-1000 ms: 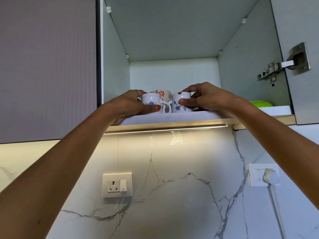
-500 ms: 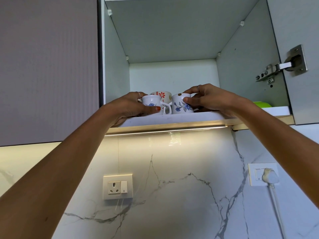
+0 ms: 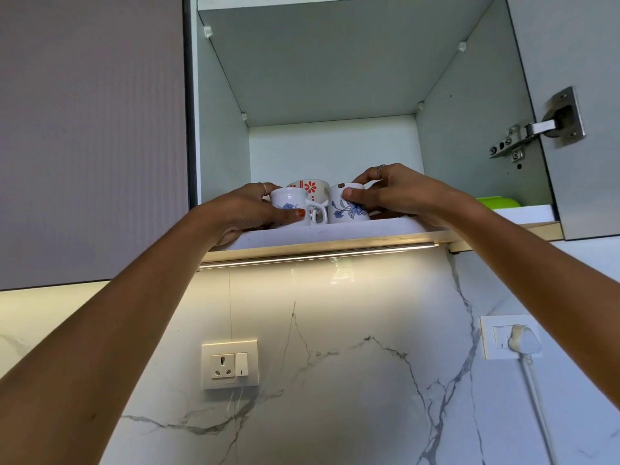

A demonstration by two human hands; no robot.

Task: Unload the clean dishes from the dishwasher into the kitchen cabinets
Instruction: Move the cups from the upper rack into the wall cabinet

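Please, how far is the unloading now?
Done: a red-flowered cup already stands on the cabinet shelf. In hand: left hand and right hand each hold a blue-flowered mug there. Left: releasing them; the dishwasher is out of view.

Glossy ceramic mugs (image 3: 292, 206), polished veined marble backsplash (image 3: 335, 364), metal hinge (image 3: 536, 129) (brushed), matt cabinet shelf (image 3: 335, 226)

Three cups stand at centre frame: two white ones with blue flowers, a left cup (image 3: 290, 206) and a right cup (image 3: 345, 206), plus one red-flowered cup (image 3: 310, 189) behind. Two hands reach in, left hand (image 3: 250, 209) and right hand (image 3: 392, 189). Two wall sockets sit below: one (image 3: 230, 364) at lower centre, one (image 3: 510, 337) at lower right. One green dish (image 3: 496, 202) shows at right.
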